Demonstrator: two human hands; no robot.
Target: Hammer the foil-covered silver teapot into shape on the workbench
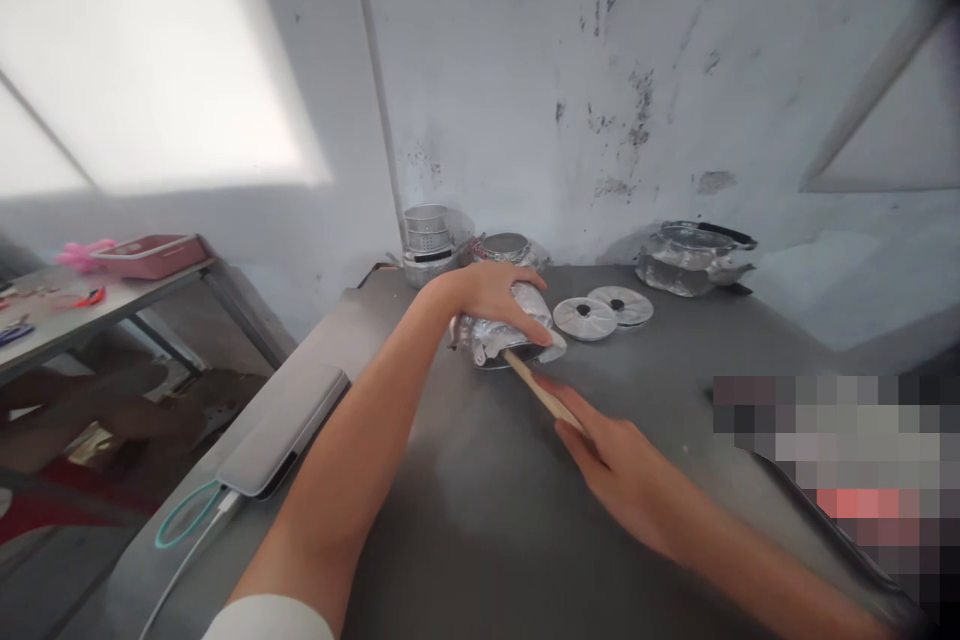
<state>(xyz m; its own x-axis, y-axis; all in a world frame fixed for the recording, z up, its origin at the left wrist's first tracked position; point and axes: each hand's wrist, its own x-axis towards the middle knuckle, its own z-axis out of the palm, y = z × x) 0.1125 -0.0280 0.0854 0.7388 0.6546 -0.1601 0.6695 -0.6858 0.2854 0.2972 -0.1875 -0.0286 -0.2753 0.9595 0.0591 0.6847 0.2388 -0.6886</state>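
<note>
A shiny silver metal pot (495, 335) lies tilted on the grey table, its mouth turned toward me. My left hand (499, 295) is spread over its upper side, thumb near the rim and fingers gripping round the body. In my right hand (607, 445) is a pale wooden stick (551, 400), pinched between thumb and fingers. The stick's far end goes into the mouth of the pot, so whatever is on that end is hidden. Just right of the pot are two round metal lids with black knobs, the nearer lid (581, 328) partly overlapping the farther lid (637, 308).
Along the wall stand a stacked steamer pot (426, 230), another silver pot (504, 245) and a kettle (686, 260) with a black handle. At the left edge lies a grey power bank (289, 425) with a cable. A side table holds a pink basket (154, 258).
</note>
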